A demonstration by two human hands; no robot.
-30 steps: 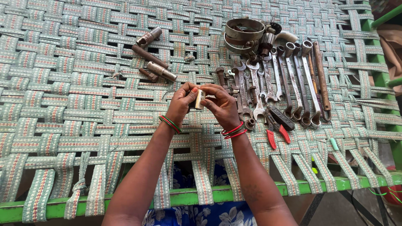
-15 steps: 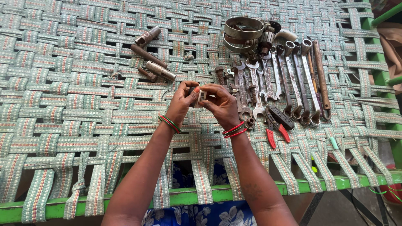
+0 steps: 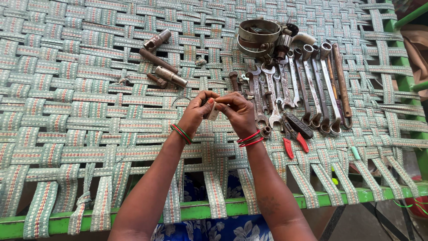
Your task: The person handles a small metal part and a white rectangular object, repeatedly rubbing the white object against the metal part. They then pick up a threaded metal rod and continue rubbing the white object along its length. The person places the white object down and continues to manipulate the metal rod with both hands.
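Woven cot (image 3: 67, 147): a bed of green and red-striped webbing on a green frame carries all parts. Both hands work above its middle.

Up and to the left of the left hand lie several rusty metal rods and tubes (image 3: 162, 67), well apart from the hand. A thin wire ring (image 3: 178, 99) lies on the webbing just beside the left hand's knuckles.

Left hand (image 3: 198, 109): fingers curled, thumb and fingertips pinching the left side of a small pale part (image 3: 213, 111). Green and red bangles (image 3: 181, 134) sit on the wrist.

Small pale part: held between the two hands, raised just clear of the webbing. Compared with the picture one second earlier, the part now shows less of its length; the fingers of both hands have closed further around it and the hands have drawn together. Judgement: the grip has shifted from presenting the part to working it between the fingertips, so fine handling is in progress.

Right hand (image 3: 238, 114): fingers bent, tips gripping the right side of the same part. Red bangles (image 3: 249, 138) sit on the wrist.

To the right of the right hand lies a row of spanners (image 3: 307, 80), near but not touching it. Red-handled pliers (image 3: 292, 138) lie just beside the right wrist. Beyond the spanners, up and right, rest round metal clamps (image 3: 258, 35). None of these tools has moved.
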